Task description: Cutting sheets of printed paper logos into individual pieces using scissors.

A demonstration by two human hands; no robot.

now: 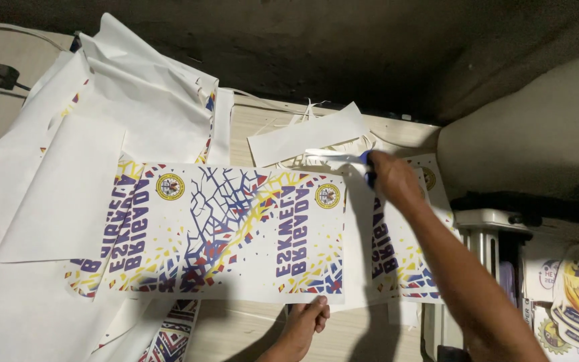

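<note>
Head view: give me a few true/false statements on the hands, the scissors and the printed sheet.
1. The right hand holds blue-handled scissors at the far edge of the printed sheet. True.
2. The left hand is lifted clear of the sheet. False: it grips the sheet's near edge.
3. The sheet is plain white. False: it carries blue, yellow and red print with two round emblems.
4. Blank white sheets are piled to the left of the printed sheet. True.
5. The scissors lie alone on the wooden table. False: they are in the right hand.
</note>
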